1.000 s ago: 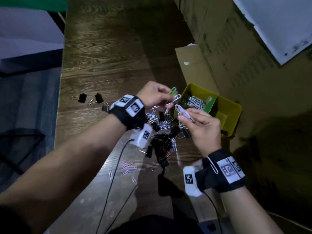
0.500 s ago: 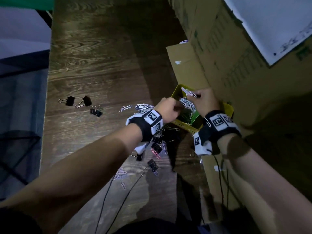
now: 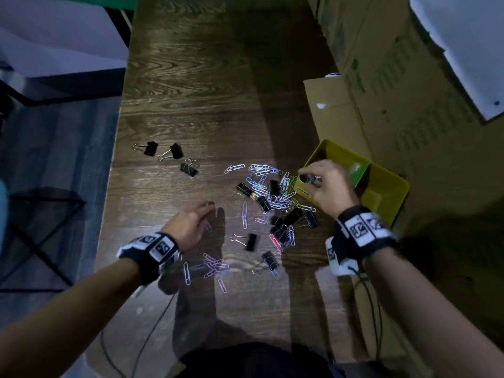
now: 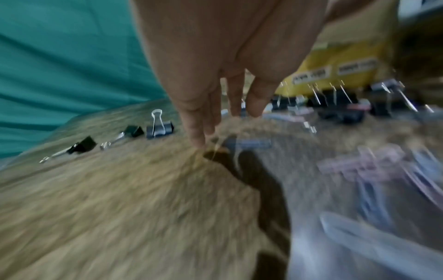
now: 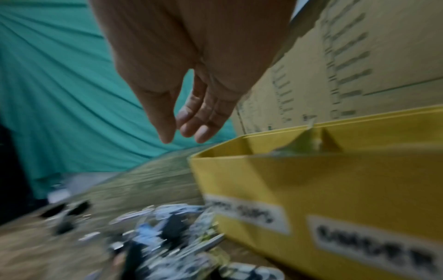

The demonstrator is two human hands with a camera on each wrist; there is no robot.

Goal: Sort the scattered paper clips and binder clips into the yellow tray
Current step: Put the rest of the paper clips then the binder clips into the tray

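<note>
Fingers (image 5: 189, 121) hang loose only at right wrist.

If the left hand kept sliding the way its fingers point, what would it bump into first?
Probably nothing soon. The left hand points up the table, between the three binder clips and the clip pile. That strip of wood looks free, though depth is hard to judge.

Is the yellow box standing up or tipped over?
Standing up. The yellow tray sits flat on the table with its open top facing up, and its green divider shows inside.
</note>
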